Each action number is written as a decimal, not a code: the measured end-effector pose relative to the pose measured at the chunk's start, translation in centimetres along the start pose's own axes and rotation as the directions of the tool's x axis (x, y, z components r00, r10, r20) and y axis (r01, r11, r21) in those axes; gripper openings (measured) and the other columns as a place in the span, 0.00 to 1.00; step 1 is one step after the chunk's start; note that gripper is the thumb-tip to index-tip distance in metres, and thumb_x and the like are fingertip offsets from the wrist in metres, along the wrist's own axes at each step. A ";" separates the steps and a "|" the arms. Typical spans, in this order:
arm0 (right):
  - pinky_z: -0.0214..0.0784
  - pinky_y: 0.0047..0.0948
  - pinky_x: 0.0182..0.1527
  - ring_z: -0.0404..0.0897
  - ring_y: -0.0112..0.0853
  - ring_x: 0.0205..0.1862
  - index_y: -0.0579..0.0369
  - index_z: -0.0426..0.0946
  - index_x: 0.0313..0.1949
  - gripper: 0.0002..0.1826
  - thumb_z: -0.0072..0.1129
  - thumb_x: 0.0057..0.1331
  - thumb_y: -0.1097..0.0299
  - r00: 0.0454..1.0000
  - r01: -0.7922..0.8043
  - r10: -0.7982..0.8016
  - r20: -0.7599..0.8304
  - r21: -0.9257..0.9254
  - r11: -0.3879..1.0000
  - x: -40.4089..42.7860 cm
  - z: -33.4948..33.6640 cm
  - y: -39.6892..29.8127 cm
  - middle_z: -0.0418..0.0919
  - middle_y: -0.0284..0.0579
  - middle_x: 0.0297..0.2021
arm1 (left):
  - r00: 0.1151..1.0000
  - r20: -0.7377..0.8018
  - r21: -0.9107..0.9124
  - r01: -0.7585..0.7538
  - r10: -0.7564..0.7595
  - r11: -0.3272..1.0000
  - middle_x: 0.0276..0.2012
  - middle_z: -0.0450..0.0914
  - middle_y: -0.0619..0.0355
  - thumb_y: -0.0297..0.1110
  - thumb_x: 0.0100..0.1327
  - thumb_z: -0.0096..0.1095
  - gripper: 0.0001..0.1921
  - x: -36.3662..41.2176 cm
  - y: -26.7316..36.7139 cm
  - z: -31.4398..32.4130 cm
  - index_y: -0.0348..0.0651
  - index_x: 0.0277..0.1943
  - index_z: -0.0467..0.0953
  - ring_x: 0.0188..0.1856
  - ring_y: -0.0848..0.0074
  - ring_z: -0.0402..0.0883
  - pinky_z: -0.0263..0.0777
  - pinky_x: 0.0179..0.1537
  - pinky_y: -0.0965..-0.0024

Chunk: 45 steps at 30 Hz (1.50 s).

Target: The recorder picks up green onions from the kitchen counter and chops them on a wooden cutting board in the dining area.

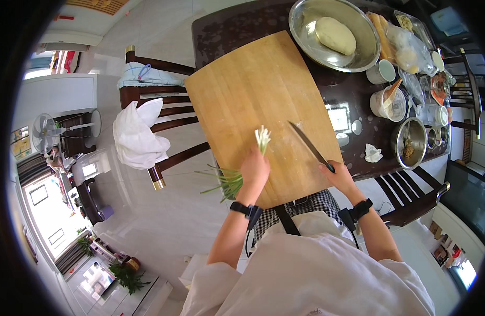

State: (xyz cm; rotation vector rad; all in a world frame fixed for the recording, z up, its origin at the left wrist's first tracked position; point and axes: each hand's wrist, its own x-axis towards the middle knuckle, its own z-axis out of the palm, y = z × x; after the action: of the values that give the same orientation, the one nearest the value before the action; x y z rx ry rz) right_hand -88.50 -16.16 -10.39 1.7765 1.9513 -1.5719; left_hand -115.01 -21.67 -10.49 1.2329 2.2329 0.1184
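Note:
My left hand is closed around a bunch of green onions or similar stalks over the lower left part of a wooden board. The white ends stick out beyond my fingers and the green leaves hang past the board's left edge. My right hand grips the handle of a kitchen knife at the board's lower right. The blade points up and left across the wood, apart from the stalks. Whether it touches the board I cannot tell.
Beyond the board, a large metal bowl holds a lump of dough. To the right on the dark table are cups, a tub with a spatula, bagged food, a crumpled tissue and a smaller metal bowl. Chairs stand at both sides.

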 end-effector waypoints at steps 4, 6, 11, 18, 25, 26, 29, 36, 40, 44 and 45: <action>0.69 0.40 0.33 0.79 0.48 0.29 0.62 0.77 0.35 0.24 0.57 0.61 0.48 0.999 -0.025 0.027 0.019 -0.085 0.996 0.1 0.7 -1.3 0.77 0.56 0.23 | 0.983 -0.056 0.017 -0.173 0.173 0.985 0.44 0.73 0.42 0.28 0.51 0.64 0.17 1.7 1.1 2.2 0.35 0.42 0.68 0.45 0.53 0.76 0.75 0.41 0.57; 0.68 0.41 0.33 0.78 0.49 0.29 0.62 0.77 0.35 0.24 0.57 0.62 0.48 1.000 -0.013 0.012 -0.016 -0.082 0.997 -0.1 1.1 -1.6 0.77 0.57 0.23 | 0.989 -0.033 -0.021 -0.145 0.145 0.989 0.49 0.71 0.42 0.31 0.49 0.67 0.23 1.8 1.6 1.8 0.36 0.48 0.67 0.48 0.52 0.73 0.71 0.47 0.55; 0.68 0.43 0.32 0.78 0.51 0.30 0.63 0.76 0.35 0.25 0.55 0.63 0.47 0.995 0.010 -0.020 -0.095 -0.106 0.994 -1.3 0.6 -3.1 0.77 0.58 0.23 | 0.946 -0.242 0.018 -0.219 0.217 0.976 0.53 0.70 0.46 0.37 0.41 0.76 0.42 -1.7 -0.7 0.3 0.34 0.60 0.63 0.58 0.55 0.66 0.56 0.63 0.55; 0.69 0.46 0.36 0.79 0.52 0.32 0.60 0.77 0.36 0.30 0.43 0.67 0.40 0.982 0.174 -0.150 0.115 -0.240 0.955 -2.5 2.7 -5.2 0.78 0.58 0.25 | 0.920 -0.243 0.084 -0.295 0.307 0.952 0.56 0.69 0.47 0.45 0.39 0.78 0.45 -4.8 -5.4 1.3 0.34 0.59 0.63 0.62 0.58 0.64 0.51 0.66 0.50; 0.70 0.47 0.38 0.79 0.52 0.33 0.60 0.79 0.36 0.33 0.39 0.68 0.38 0.978 0.156 -0.100 0.184 -0.323 0.934 -1.7 5.4 -5.7 0.79 0.58 0.26 | 0.912 -0.224 0.020 -0.350 0.345 0.937 0.52 0.70 0.48 0.41 0.41 0.76 0.40 -5.5 -5.0 2.4 0.36 0.56 0.64 0.57 0.57 0.67 0.57 0.61 0.52; 0.70 0.47 0.38 0.79 0.52 0.33 0.60 0.79 0.36 0.33 0.39 0.68 0.38 0.978 0.157 -0.100 0.186 -0.326 0.932 -1.6 5.5 -6.0 0.79 0.58 0.26 | 0.919 -0.212 -0.006 -0.342 0.333 0.940 0.51 0.70 0.47 0.39 0.41 0.75 0.39 -5.4 -5.2 2.4 0.36 0.56 0.64 0.56 0.56 0.68 0.59 0.59 0.53; 0.70 0.47 0.38 0.79 0.52 0.33 0.59 0.79 0.34 0.33 0.39 0.67 0.38 0.982 0.149 -0.093 0.165 -0.372 0.916 -1.6 5.5 -6.8 0.79 0.59 0.26 | 0.911 -0.239 -0.002 -0.347 0.337 0.938 0.50 0.70 0.47 0.34 0.44 0.74 0.36 -4.9 -6.2 3.1 0.37 0.57 0.64 0.55 0.55 0.67 0.60 0.57 0.54; 0.68 0.44 0.34 0.77 0.52 0.29 0.61 0.78 0.32 0.29 0.44 0.68 0.43 0.988 0.136 -0.122 0.091 -0.179 0.974 -2.7 4.4 -6.9 0.77 0.57 0.23 | 0.893 -0.307 -0.071 -0.366 0.329 0.928 0.52 0.70 0.48 0.34 0.48 0.70 0.33 -5.3 -7.9 0.8 0.37 0.56 0.64 0.55 0.55 0.67 0.60 0.59 0.55; 0.66 0.44 0.31 0.75 0.52 0.27 0.61 0.76 0.30 0.28 0.45 0.68 0.45 0.998 0.047 -0.051 -0.040 -0.095 0.994 -3.2 3.8 -6.1 0.74 0.58 0.20 | 0.891 -0.391 -0.188 -0.321 0.229 0.928 0.47 0.73 0.47 0.31 0.55 0.64 0.22 -5.6 -10.6 0.9 0.37 0.52 0.67 0.52 0.54 0.70 0.61 0.57 0.55; 0.66 0.44 0.31 0.75 0.53 0.27 0.62 0.76 0.30 0.28 0.45 0.68 0.45 0.997 0.019 -0.026 -0.077 -0.095 0.995 -3.8 3.4 -5.2 0.73 0.59 0.20 | 0.879 -0.477 -0.383 -0.231 0.023 0.894 0.42 0.75 0.48 0.25 0.58 0.57 0.14 -5.5 -11.4 0.6 0.37 0.47 0.69 0.47 0.54 0.72 0.64 0.51 0.57; 0.66 0.44 0.31 0.75 0.52 0.27 0.61 0.76 0.30 0.28 0.45 0.68 0.45 0.997 0.022 -0.030 -0.073 -0.115 0.993 -4.0 3.3 -4.9 0.73 0.59 0.20 | 0.879 -0.476 -0.383 -0.230 0.022 0.895 0.42 0.75 0.48 0.25 0.58 0.57 0.14 -5.3 -11.5 0.5 0.37 0.47 0.69 0.47 0.54 0.72 0.64 0.51 0.57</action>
State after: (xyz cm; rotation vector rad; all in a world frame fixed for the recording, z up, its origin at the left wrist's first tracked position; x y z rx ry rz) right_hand -92.82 -20.28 -6.46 1.7962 2.0598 -1.3898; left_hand -121.22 -32.57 -12.43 1.1853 2.3193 1.0042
